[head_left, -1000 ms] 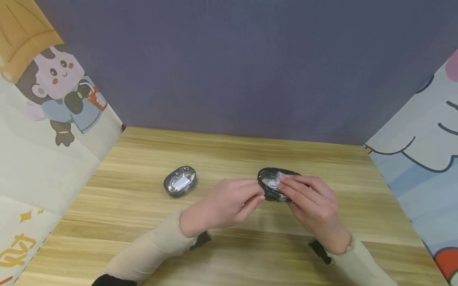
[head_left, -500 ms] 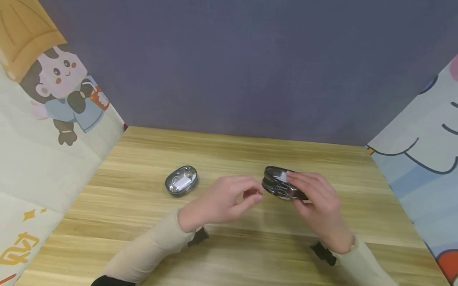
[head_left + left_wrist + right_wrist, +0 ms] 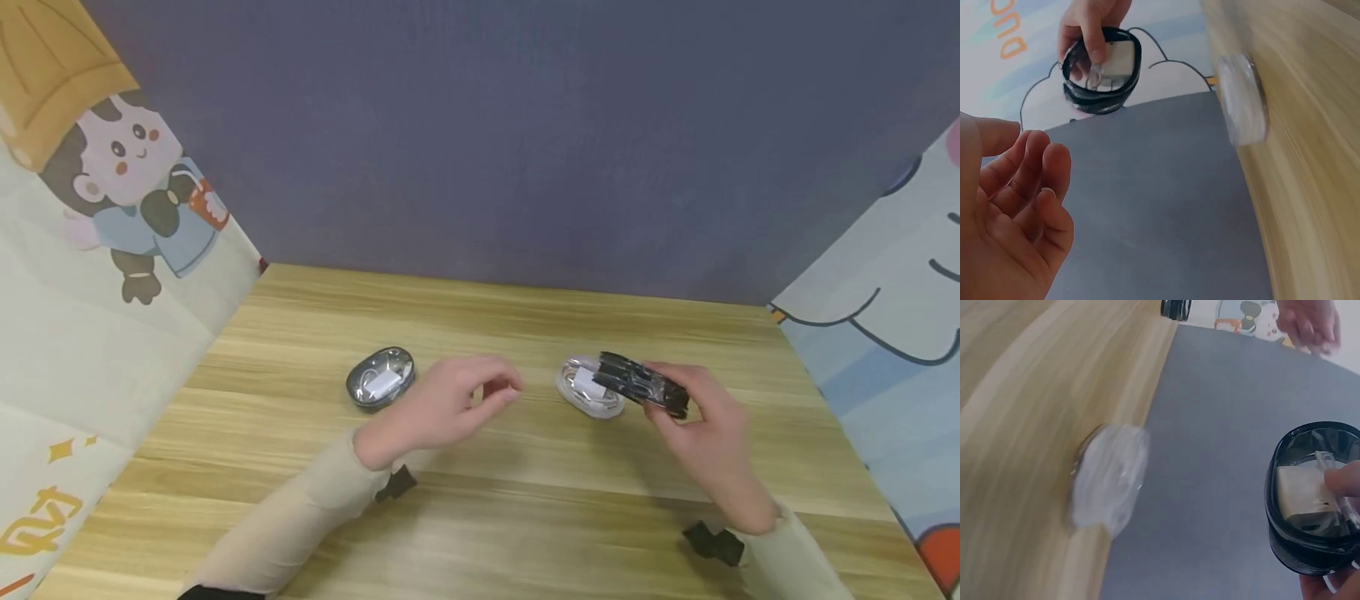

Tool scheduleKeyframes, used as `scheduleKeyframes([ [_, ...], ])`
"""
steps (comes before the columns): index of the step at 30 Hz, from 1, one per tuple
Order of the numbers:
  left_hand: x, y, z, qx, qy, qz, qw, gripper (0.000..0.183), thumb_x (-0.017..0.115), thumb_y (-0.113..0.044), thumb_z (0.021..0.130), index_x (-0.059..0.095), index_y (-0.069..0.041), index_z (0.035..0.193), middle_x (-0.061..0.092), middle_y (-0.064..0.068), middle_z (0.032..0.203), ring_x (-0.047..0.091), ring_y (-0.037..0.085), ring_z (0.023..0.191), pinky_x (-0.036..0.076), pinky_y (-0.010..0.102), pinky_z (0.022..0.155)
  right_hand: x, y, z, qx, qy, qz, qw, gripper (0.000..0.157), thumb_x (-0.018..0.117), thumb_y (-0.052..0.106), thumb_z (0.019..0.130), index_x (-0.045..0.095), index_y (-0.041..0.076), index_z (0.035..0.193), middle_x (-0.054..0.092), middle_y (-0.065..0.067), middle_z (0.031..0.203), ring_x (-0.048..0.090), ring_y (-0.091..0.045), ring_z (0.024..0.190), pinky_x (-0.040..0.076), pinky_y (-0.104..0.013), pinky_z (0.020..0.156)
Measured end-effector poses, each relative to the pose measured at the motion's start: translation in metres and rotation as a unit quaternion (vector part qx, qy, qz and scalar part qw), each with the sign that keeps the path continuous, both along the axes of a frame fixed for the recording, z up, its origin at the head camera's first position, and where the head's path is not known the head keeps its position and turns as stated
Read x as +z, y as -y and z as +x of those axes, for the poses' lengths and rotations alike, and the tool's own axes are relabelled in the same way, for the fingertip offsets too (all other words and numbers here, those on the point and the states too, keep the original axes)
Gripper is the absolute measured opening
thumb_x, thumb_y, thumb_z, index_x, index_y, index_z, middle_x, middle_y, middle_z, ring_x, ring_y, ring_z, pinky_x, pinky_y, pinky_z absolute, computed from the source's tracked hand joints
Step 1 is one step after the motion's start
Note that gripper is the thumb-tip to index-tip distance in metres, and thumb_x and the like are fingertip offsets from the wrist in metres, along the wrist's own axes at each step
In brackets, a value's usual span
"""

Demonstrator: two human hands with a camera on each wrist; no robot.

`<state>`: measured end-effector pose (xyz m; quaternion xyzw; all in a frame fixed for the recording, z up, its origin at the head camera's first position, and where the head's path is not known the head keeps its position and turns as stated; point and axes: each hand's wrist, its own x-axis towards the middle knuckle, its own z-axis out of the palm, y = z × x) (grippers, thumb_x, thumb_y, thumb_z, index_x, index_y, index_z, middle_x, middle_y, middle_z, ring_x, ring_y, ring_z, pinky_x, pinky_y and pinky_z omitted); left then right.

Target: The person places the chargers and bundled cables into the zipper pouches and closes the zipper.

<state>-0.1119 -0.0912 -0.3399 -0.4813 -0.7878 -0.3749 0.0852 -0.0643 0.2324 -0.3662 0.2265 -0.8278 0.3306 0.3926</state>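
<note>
In the head view my right hand (image 3: 708,442) holds a black coiled cable (image 3: 643,384) in clear wrap, tilted on its edge above the table. The right wrist view shows its thick black oval rim, with a pale label (image 3: 1300,490) under the film and a fingertip on it. A white coiled cable (image 3: 588,398), also wrapped and labelled, lies on the table just left of the held one, partly overlapped by it. My left hand (image 3: 442,408) is raised over the table with loosely bent fingers and nothing in them. Close behind it lies another dark wrapped coil (image 3: 367,387).
All this is on a wood-grain table (image 3: 450,533). A grey-blue panel (image 3: 480,150) stands along its far edge. Cartoon-printed sheets (image 3: 82,333) border the left and right sides.
My right hand has lifted the black coiled cable and moved right, uncovering the white one on the table. My left hand has let go of the black coil and drawn back left.
</note>
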Motion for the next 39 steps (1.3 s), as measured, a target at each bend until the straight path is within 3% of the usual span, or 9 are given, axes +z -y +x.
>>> scheduleKeyframes([
  [6,-0.005,0.011,-0.001,0.017,0.029,-0.016,0.9993,0.010,0.062,-0.019,0.099,0.069,-0.015,0.106,0.065,-0.011,0.091,0.057,0.000,0.081,0.055,0.028,0.071,-0.014,-0.025,-0.001,-0.066,0.080,0.006,0.995,0.044,0.085,-0.005,0.067,0.071,0.000,0.108,0.073,-0.018,0.099,0.052,0.014,0.098,0.040,-0.006,0.084],
  [11,-0.009,0.021,-0.001,0.041,0.043,-0.032,0.9977,0.009,0.063,-0.019,0.099,0.068,-0.017,0.106,0.064,-0.013,0.091,0.057,0.001,0.081,0.055,0.029,0.072,-0.027,-0.045,-0.007,-0.069,0.123,-0.016,0.990,0.045,0.084,-0.013,0.067,0.068,-0.004,0.108,0.071,-0.022,0.098,0.053,0.017,0.093,0.040,-0.003,0.082],
  [15,-0.014,0.028,-0.002,0.048,0.049,-0.030,0.9972,0.009,0.063,-0.020,0.099,0.068,-0.017,0.105,0.063,-0.013,0.090,0.056,0.002,0.079,0.054,0.030,0.070,-0.034,-0.059,-0.009,-0.079,0.135,0.003,0.988,0.045,0.083,-0.013,0.067,0.068,-0.002,0.108,0.071,-0.021,0.097,0.050,0.019,0.094,0.039,-0.002,0.080],
  [19,-0.018,0.032,-0.002,0.052,0.046,-0.025,0.9973,0.008,0.063,-0.020,0.099,0.068,-0.016,0.104,0.062,-0.014,0.088,0.056,0.002,0.078,0.052,0.025,0.068,-0.039,-0.070,-0.010,-0.109,0.172,0.042,0.978,0.042,0.083,-0.006,0.070,0.068,0.000,0.109,0.072,-0.021,0.098,0.063,-0.006,0.089,0.037,-0.002,0.074],
  [22,-0.019,0.034,-0.003,0.055,0.042,-0.025,0.9973,0.008,0.063,-0.019,0.099,0.069,-0.016,0.103,0.062,-0.014,0.087,0.056,0.001,0.078,0.051,0.022,0.069,-0.042,-0.077,-0.011,-0.125,0.215,0.062,0.967,0.040,0.084,0.000,0.074,0.067,-0.001,0.110,0.071,-0.023,0.100,0.066,-0.033,0.083,0.038,-0.005,0.069],
  [26,-0.020,0.035,-0.003,0.055,0.041,-0.024,0.9974,0.008,0.063,-0.020,0.099,0.069,-0.016,0.103,0.063,-0.014,0.087,0.056,0.001,0.078,0.051,0.022,0.070,-0.049,-0.088,-0.014,-0.126,0.284,0.062,0.948,0.041,0.081,0.010,0.082,0.064,-0.004,0.116,0.069,-0.027,0.105,0.066,-0.042,0.092,0.042,-0.011,0.068],
  [32,-0.022,0.036,-0.005,0.052,0.036,-0.019,0.9978,0.008,0.062,-0.018,0.099,0.069,-0.016,0.103,0.063,-0.014,0.088,0.057,0.001,0.078,0.052,0.023,0.070,-0.055,-0.111,-0.022,-0.103,0.419,0.014,0.902,0.051,0.067,0.028,0.097,0.054,-0.010,0.129,0.061,-0.034,0.122,0.057,-0.051,0.112,0.043,-0.014,0.077],
  [34,-0.023,0.037,-0.005,0.054,0.037,-0.022,0.9976,0.008,0.062,-0.018,0.099,0.069,-0.016,0.103,0.063,-0.014,0.088,0.057,0.001,0.078,0.052,0.024,0.070,-0.056,-0.118,-0.023,-0.098,0.448,0.008,0.889,0.056,0.064,0.033,0.099,0.051,-0.011,0.132,0.057,-0.035,0.127,0.054,-0.052,0.116,0.045,-0.023,0.081],
  [39,-0.025,0.039,-0.006,0.060,0.043,-0.029,0.9969,0.008,0.062,-0.018,0.099,0.069,-0.015,0.103,0.064,-0.013,0.088,0.057,0.002,0.078,0.055,0.030,0.070,-0.059,-0.128,-0.025,-0.102,0.486,0.012,0.868,0.066,0.057,0.037,0.101,0.040,-0.014,0.138,0.049,-0.041,0.132,0.050,-0.050,0.118,0.046,-0.036,0.085],
])
